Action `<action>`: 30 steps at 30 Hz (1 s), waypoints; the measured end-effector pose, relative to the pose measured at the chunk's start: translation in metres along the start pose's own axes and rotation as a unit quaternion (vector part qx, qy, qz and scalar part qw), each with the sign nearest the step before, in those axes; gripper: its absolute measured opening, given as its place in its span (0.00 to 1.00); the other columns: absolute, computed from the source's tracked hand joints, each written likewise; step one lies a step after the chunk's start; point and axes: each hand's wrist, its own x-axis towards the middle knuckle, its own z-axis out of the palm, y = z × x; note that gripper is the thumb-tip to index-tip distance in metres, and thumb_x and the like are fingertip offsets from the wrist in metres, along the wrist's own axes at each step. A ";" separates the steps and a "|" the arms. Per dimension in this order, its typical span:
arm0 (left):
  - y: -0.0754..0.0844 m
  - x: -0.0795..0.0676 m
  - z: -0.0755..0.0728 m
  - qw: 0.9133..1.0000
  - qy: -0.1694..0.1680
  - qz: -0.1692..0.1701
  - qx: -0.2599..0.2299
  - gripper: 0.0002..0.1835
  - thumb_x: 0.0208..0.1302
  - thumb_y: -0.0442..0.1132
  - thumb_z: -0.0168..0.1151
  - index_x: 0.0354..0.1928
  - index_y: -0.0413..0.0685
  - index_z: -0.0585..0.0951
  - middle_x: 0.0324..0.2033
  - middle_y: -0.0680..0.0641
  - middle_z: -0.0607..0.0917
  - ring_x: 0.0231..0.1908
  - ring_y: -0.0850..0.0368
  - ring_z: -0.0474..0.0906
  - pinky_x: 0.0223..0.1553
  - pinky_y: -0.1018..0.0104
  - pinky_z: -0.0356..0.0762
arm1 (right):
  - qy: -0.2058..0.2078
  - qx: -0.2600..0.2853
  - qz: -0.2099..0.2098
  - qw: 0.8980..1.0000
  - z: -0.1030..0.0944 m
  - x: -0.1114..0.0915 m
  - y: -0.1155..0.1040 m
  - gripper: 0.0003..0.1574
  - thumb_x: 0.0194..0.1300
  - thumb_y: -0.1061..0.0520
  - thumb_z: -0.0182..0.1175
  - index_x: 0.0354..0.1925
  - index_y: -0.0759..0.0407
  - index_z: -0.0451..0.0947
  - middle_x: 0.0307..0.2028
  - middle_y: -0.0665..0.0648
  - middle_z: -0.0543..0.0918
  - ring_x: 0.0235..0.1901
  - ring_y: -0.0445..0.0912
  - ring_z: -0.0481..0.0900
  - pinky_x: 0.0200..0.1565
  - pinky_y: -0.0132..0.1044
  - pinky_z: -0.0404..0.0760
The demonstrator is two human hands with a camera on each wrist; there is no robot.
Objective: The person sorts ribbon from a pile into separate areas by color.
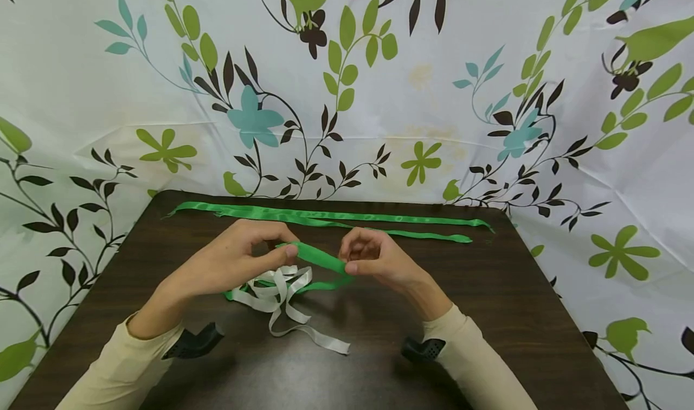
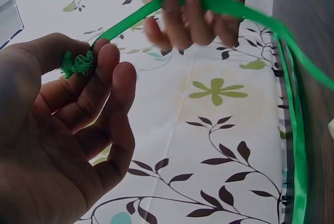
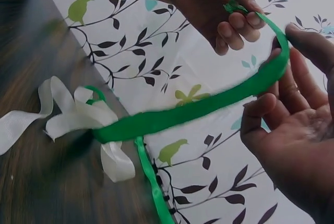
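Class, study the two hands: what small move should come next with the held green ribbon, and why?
Probably the right hand should slide along the green ribbon, straightening it: the left hand pinches its frayed end, while the ribbon bends at the right hand and runs down toward loose white ribbon.

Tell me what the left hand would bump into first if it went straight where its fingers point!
Probably the right hand, across the green ribbon that the left hand pinches, though depth is hard to judge.

No legible text, no labels, no numbers
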 end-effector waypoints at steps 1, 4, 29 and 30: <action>0.004 0.000 -0.002 1.000 0.003 -0.002 -0.003 0.04 0.67 0.42 0.56 0.37 0.62 0.79 0.27 0.58 0.78 0.26 0.60 0.71 0.23 0.65 0.70 | -0.005 -0.011 0.009 1.000 -0.001 -0.002 -0.002 0.14 0.58 0.64 0.63 0.41 0.65 0.73 0.33 0.59 0.78 0.30 0.47 0.73 0.30 0.39 0.72; 0.016 -0.001 -0.009 1.000 0.018 -0.005 0.000 0.05 0.66 0.38 0.56 0.36 0.58 0.79 0.27 0.56 0.79 0.28 0.60 0.73 0.26 0.64 0.73 | -0.020 -0.039 0.036 0.998 -0.003 -0.009 -0.006 0.16 0.56 0.64 0.64 0.43 0.67 0.73 0.32 0.62 0.78 0.28 0.50 0.73 0.29 0.41 0.73; 0.018 -0.013 -0.034 0.996 0.068 -0.028 0.041 0.06 0.64 0.35 0.58 0.32 0.55 0.79 0.26 0.53 0.80 0.28 0.59 0.74 0.26 0.65 0.70 | 0.041 -0.154 0.121 0.980 -0.050 -0.073 -0.020 0.13 0.57 0.69 0.63 0.43 0.67 0.77 0.33 0.67 0.77 0.30 0.58 0.73 0.31 0.52 0.76; 0.014 -0.013 -0.035 0.996 0.071 -0.034 0.039 0.06 0.65 0.35 0.58 0.32 0.55 0.79 0.26 0.53 0.80 0.28 0.57 0.74 0.27 0.65 0.70 | 0.042 -0.160 0.125 0.978 -0.051 -0.075 -0.021 0.13 0.57 0.68 0.63 0.43 0.66 0.77 0.33 0.67 0.78 0.30 0.59 0.73 0.31 0.51 0.76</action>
